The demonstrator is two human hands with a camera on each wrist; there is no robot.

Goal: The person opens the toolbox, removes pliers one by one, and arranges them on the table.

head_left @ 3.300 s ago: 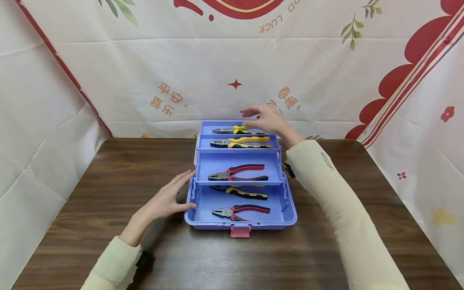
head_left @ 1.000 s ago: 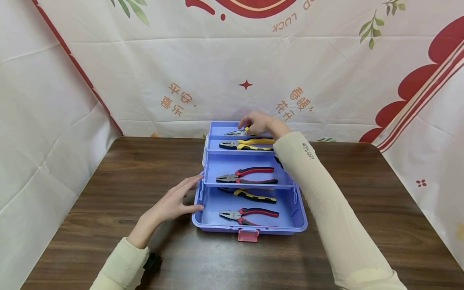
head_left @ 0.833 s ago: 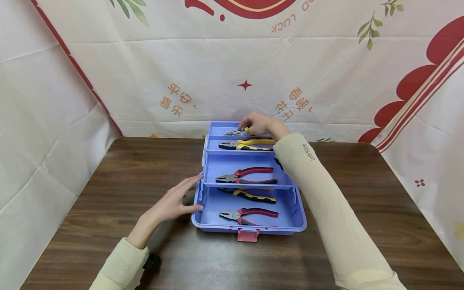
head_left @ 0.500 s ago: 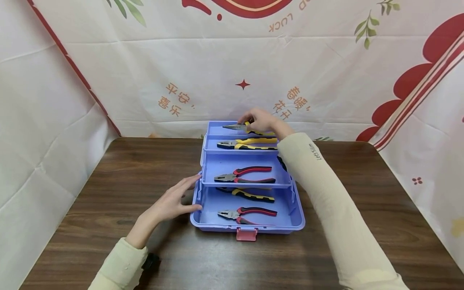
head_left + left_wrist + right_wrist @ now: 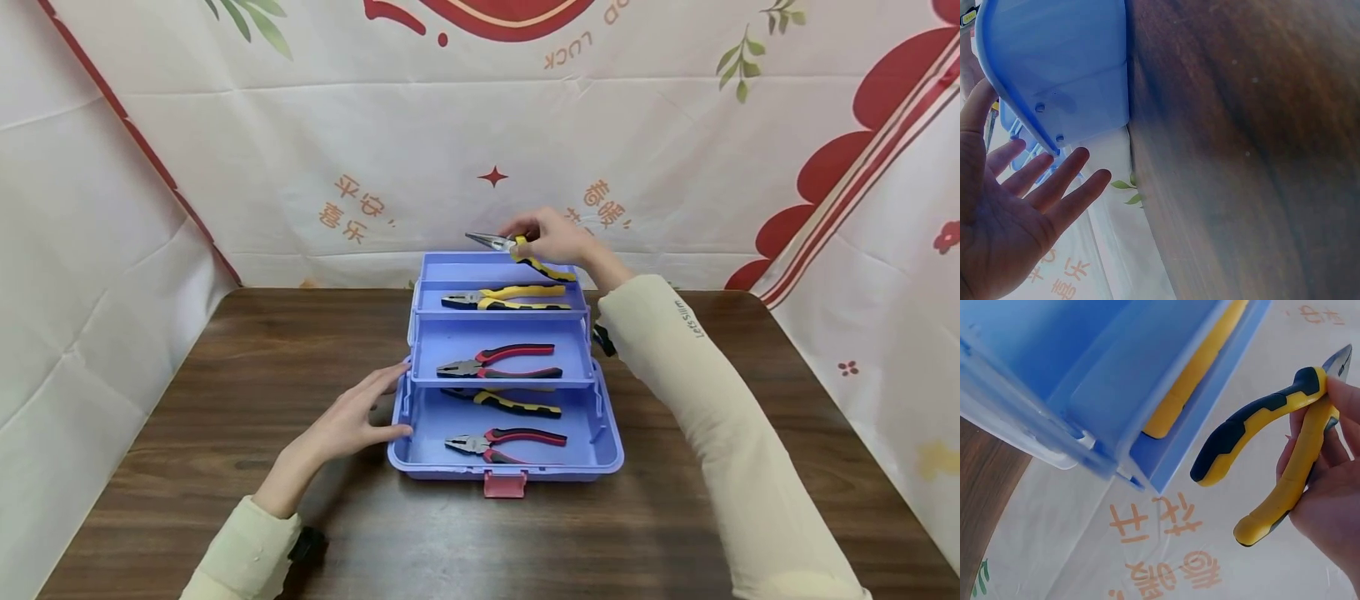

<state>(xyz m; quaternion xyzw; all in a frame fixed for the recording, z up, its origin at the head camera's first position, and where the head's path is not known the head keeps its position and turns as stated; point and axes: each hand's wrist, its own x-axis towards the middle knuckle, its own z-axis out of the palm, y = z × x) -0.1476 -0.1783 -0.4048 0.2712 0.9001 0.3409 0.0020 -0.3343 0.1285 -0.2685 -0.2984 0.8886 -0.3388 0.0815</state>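
Above the top tray of a blue tiered toolbox [image 5: 592,473], my right hand [image 5: 558,237] pinches long-nose pliers [image 5: 543,268] near the pivot. Their slim metal nose points left and the yellow-and-black handles spread apart, as the right wrist view also shows. My left hand [image 5: 341,425] rests at the box's left side with straight, spread fingers, the thumb at the rim; the left wrist view shows its open palm. Yellow-handled combination pliers [image 5: 525,300] lie in the second tray and red-and-black pliers [image 5: 498,362] in the one below.
The box's base holds red-handled pliers [image 5: 506,442] and black-and-yellow pliers [image 5: 517,406], partly hidden under the tray. A pink latch [image 5: 505,485] juts from the front. The box stands on a dark wooden table [image 5: 262,367], with a printed white cloth [image 5: 420,150] hanging behind.
My right hand reached into the top tray, took hold of the long-nose pliers and raised them above it. My left hand stayed at the box's left side. The head view shifted slightly.
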